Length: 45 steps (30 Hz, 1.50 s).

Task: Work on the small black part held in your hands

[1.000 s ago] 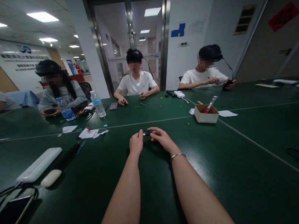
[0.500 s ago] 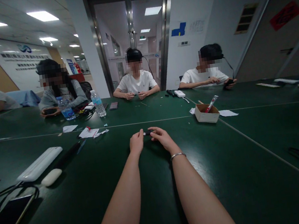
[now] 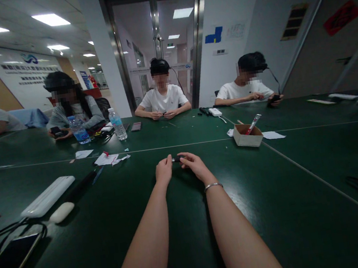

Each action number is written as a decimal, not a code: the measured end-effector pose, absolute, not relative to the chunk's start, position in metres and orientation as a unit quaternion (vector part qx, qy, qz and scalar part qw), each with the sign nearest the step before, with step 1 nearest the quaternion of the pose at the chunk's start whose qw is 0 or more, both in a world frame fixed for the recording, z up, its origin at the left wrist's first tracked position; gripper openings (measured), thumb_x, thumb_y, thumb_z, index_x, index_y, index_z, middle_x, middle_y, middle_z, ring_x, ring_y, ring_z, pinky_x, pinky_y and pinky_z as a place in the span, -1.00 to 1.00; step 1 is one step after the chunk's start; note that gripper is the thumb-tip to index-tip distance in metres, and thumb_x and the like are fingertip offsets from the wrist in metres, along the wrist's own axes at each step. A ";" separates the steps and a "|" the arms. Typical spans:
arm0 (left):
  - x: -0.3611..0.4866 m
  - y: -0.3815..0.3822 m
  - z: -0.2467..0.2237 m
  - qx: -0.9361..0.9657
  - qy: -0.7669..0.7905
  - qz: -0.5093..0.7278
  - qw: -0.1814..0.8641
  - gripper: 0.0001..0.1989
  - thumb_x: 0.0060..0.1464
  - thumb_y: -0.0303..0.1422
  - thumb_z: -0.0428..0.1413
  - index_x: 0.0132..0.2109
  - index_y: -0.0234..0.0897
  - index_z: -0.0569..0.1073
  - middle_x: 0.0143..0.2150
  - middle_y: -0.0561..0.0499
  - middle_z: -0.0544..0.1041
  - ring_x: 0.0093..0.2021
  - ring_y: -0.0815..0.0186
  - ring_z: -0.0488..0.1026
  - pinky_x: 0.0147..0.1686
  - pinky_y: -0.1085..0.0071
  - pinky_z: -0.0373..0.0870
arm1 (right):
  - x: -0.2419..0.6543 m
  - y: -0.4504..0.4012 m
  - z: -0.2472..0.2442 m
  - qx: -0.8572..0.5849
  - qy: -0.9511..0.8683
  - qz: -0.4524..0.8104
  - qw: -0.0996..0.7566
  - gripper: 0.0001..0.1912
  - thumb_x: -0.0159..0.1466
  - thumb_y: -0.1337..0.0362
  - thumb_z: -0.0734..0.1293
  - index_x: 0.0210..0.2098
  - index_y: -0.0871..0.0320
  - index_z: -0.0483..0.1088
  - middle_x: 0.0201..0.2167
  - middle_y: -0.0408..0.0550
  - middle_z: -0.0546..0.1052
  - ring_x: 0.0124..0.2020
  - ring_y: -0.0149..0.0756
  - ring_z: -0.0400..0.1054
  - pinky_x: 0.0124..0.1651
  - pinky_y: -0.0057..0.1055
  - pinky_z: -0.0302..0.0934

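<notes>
Over the green table (image 3: 191, 221), a small black stick with a silvery end (image 3: 176, 158) is held level between my two hands; its exact kind is too small to make out. My left hand (image 3: 163, 170) pinches the silvery end between thumb and fingers. From the other side, my right hand (image 3: 194, 164) grips the black part, with thumb and fingertips closed on it. The fingers cover part of both ends. A silver bracelet (image 3: 213, 186) circles my right wrist.
To the left lie a white power bank (image 3: 48, 196), a white rounded case (image 3: 61, 212), cables and a phone (image 3: 12, 264). Ahead are paper scraps (image 3: 106, 159), water bottles (image 3: 117, 124) and a small box (image 3: 247, 136) holding a tool. Several people sit across the table.
My hands and the black stick stay in nearly the same place. Across the table, the person at the left has tilted the dark device in their hands and shifted their head slightly.
</notes>
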State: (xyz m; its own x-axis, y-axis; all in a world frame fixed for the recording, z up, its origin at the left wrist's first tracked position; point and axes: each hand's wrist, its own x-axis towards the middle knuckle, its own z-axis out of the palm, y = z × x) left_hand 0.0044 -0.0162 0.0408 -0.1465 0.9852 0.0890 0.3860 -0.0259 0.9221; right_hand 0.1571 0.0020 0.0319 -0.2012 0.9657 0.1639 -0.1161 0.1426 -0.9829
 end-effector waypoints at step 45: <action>0.005 -0.005 0.029 0.581 0.516 0.545 0.315 -0.82 0.03 -0.26 0.10 -0.25 -0.26 0.47 -0.29 -0.02 0.52 -0.26 0.32 0.44 -0.26 0.42 0.34 | 0.156 0.006 0.027 -0.378 -0.502 0.554 0.546 -0.54 -0.08 0.04 0.49 -0.26 0.18 0.48 -0.59 -0.15 0.47 -0.57 -0.41 0.32 -0.39 -0.40 0.22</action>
